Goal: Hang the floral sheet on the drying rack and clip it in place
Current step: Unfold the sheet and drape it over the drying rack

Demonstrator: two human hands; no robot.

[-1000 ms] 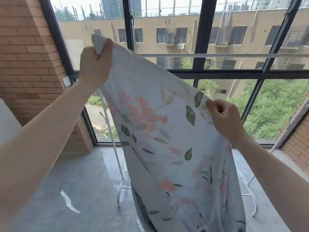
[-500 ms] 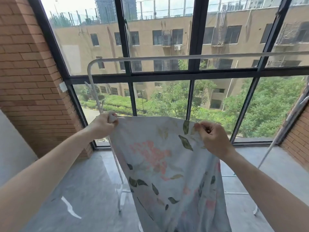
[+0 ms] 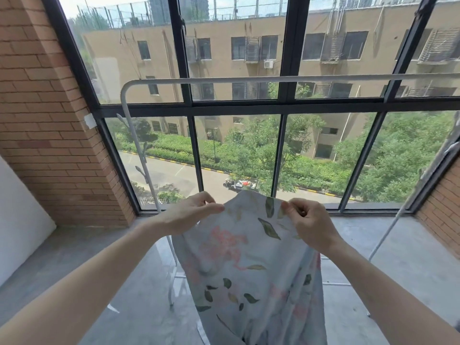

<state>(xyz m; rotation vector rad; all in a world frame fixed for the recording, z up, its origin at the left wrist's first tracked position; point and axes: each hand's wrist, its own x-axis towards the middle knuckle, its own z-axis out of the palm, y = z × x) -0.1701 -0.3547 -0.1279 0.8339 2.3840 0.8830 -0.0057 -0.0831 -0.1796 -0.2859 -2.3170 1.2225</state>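
Pale blue cotton printed with pink blooms and green leaves hangs straight down in front of you: the floral sheet [image 3: 251, 265], bunched into loose folds that run off the bottom of the view. You hold it by its top edge, well below the rack's top bar and not touching it. Your left hand [image 3: 191, 215] pinches the left end of that edge between thumb and fingertips, the fingers pointing right. Your right hand [image 3: 308, 220] grips the edge near its right end, fingers curled with cloth gathered under them. Between your hands the edge rises in a small hump.

Behind the sheet stands the white drying rack [image 3: 273, 79]; its top bar runs level across the view above your hands, bends down at the left corner into an upright, and its lower rails and feet show on the grey floor [image 3: 139, 290] either side of the cloth.

Farther off, a black-framed window [image 3: 283, 107] spans the wall between brick piers [image 3: 49, 120]. Through the glass you see a road, green trees and a tan building [image 3: 224, 61].
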